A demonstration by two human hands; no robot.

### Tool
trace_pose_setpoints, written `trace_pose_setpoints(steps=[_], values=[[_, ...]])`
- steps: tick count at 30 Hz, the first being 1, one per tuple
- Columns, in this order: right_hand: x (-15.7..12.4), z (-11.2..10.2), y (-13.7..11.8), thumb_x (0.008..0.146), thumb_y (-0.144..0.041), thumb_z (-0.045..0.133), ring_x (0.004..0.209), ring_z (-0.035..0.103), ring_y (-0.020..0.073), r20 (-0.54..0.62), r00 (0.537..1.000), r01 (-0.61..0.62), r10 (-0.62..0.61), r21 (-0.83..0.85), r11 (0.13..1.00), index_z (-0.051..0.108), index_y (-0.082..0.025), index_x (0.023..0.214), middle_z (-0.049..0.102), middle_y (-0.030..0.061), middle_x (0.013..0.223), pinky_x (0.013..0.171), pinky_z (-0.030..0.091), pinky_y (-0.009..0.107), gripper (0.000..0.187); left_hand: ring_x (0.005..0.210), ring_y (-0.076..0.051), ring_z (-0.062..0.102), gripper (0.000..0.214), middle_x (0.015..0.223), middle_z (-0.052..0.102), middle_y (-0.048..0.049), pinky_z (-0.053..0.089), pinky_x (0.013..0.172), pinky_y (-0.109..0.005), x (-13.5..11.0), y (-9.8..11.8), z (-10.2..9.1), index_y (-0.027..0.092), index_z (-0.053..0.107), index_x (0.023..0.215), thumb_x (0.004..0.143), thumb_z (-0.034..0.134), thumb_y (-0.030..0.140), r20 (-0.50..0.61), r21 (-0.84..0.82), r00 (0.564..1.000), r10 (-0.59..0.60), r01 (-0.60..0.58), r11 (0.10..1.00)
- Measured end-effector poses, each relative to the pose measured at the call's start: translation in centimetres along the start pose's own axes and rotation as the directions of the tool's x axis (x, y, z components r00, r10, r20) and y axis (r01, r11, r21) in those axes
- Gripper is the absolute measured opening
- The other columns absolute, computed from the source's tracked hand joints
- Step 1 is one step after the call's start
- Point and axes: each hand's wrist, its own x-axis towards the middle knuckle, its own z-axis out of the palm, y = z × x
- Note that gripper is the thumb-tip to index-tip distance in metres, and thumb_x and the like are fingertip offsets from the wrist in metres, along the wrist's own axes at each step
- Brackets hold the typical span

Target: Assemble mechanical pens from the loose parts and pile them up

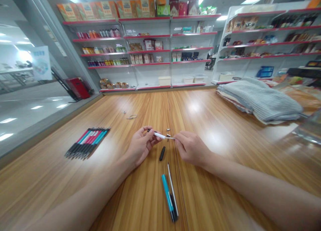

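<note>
My left hand [141, 145] pinches one end of a thin white pen part [160, 135] above the wooden table [140, 194]. My right hand [190, 146] pinches its other, metal-tipped end. Both hands are closed on it. A short black pen piece [162, 153] lies on the table just below the hands. A few tiny metal bits [168, 132] lie just beyond them. Nearer me lie a teal pen barrel [167, 196] and a thin white refill [173, 189] side by side.
A row of several pens [87, 142] lies to the left. A small wire ring [132, 116] sits farther back. Folded striped cloth [260, 98] is stacked at the right. Store shelves [150, 50] with goods line the back wall.
</note>
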Motion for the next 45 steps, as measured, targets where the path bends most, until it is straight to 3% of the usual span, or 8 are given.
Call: trace_pose_setpoints(steps=[7, 12, 15, 24, 32, 38, 42, 45], values=[[0.0, 0.2, 0.5, 0.083, -0.004, 0.043, 0.076, 0.05, 0.0188, 0.041, 0.999, 0.036, -0.034, -0.065, 0.997, 0.057, -0.015, 0.088, 0.054, 0.0065, 0.079, 0.07, 0.042, 0.031, 0.018, 0.078, -0.018, 0.069, 0.025, 0.089, 0.07, -0.0079, 0.054, 0.085, -0.04, -0.8, 0.3, 1.1, 0.014, 0.051, 0.088, 0.076, 0.072, 0.018, 0.027, 0.068, 1.0, -0.009, 0.007, 0.998], [0.0, 0.3, -0.1, 0.075, 0.002, 0.044, 0.101, 0.051, 0.0232, -0.022, 0.998, 0.063, -0.06, 0.126, 0.99, 0.037, -0.013, 0.135, 0.05, 0.0138, 0.111, 0.088, 0.049, 0.038, 0.063, 0.08, -0.021, 0.069, 0.022, 0.091, 0.07, -0.0104, 0.055, 0.084, -0.042, -1.3, 0.3, 1.9, 0.012, 0.058, 0.083, 0.071, 0.076, 0.018, 0.034, 0.142, 0.999, -0.027, 0.022, 0.99], [0.0, 0.3, -0.3, 0.074, 0.002, 0.044, 0.107, 0.051, 0.0242, -0.086, 0.995, 0.076, -0.059, 0.212, 0.974, 0.027, -0.016, 0.143, 0.046, 0.0148, 0.118, 0.089, 0.051, 0.039, 0.074, 0.074, -0.019, 0.069, 0.021, 0.087, 0.071, -0.0106, 0.056, 0.079, -0.037, -1.3, 0.3, 1.9, 0.01, 0.065, 0.087, 0.072, 0.075, 0.021, 0.014, 0.226, 1.0, 0.001, -0.004, 0.974], [-0.1, 0.0, 0.3, 0.091, -0.009, 0.042, 0.098, 0.058, 0.0181, -0.278, 0.96, 0.114, -0.033, 0.28, 0.953, 0.039, -0.023, 0.134, 0.058, 0.0077, 0.107, 0.088, 0.053, 0.034, 0.046, 0.064, -0.015, 0.065, 0.023, 0.072, 0.069, -0.0081, 0.053, 0.066, -0.027, -1.0, 0.4, 1.1, 0.01, 0.071, 0.093, 0.074, 0.073, 0.024, 0.03, 0.283, 0.999, 0.019, -0.027, 0.959], [0.0, -0.2, 0.2, 0.09, -0.011, 0.046, 0.101, 0.058, 0.0196, -0.314, 0.949, 0.106, -0.003, 0.31, 0.945, 0.049, -0.022, 0.123, 0.058, 0.0088, 0.107, 0.087, 0.053, 0.036, 0.035, 0.061, -0.012, 0.058, 0.023, 0.078, 0.07, -0.0092, 0.046, 0.056, -0.021, -0.8, 0.1, 0.7, 0.012, 0.072, 0.095, 0.076, 0.07, 0.026, 0.007, 0.358, 0.998, 0.068, -0.066, 0.931], [0.0, -0.1, 0.8, 0.091, -0.019, 0.053, 0.081, 0.064, 0.0154, -0.316, 0.945, 0.024, 0.084, 0.324, 0.946, 0.05, -0.021, 0.119, 0.064, 0.0031, 0.09, 0.076, 0.055, 0.03, 0.028, 0.058, -0.01, 0.055, 0.021, 0.071, 0.068, -0.0067, 0.041, 0.054, -0.019, -0.7, -0.1, 0.3, 0.012, 0.072, 0.093, 0.077, 0.069, 0.027, 0.029, 0.405, 0.997, 0.07, -0.076, 0.911], [0.0, -0.2, 0.9, 0.09, -0.018, 0.053, 0.092, 0.062, 0.0175, -0.316, 0.948, 0.068, 0.043, 0.331, 0.941, 0.051, -0.02, 0.116, 0.061, 0.0076, 0.105, 0.079, 0.055, 0.031, 0.027, 0.057, -0.009, 0.054, 0.022, 0.074, 0.069, -0.0076, 0.04, 0.052, -0.02, -0.6, -0.1, 0.3, 0.013, 0.072, 0.094, 0.078, 0.069, 0.027, 0.022, 0.402, 0.997, 0.079, -0.081, 0.912], [0.0, -0.3, 0.8, 0.091, -0.015, 0.049, 0.085, 0.064, 0.0157, -0.32, 0.946, 0.062, 0.05, 0.33, 0.942, 0.052, -0.021, 0.114, 0.064, 0.0046, 0.095, 0.078, 0.055, 0.03, 0.024, 0.057, -0.01, 0.054, 0.023, 0.075, 0.069, -0.0082, 0.04, 0.052, -0.02, -0.6, -0.1, 0.3, 0.012, 0.072, 0.093, 0.077, 0.069, 0.028, 0.016, 0.401, 0.996, 0.085, -0.084, 0.912]])
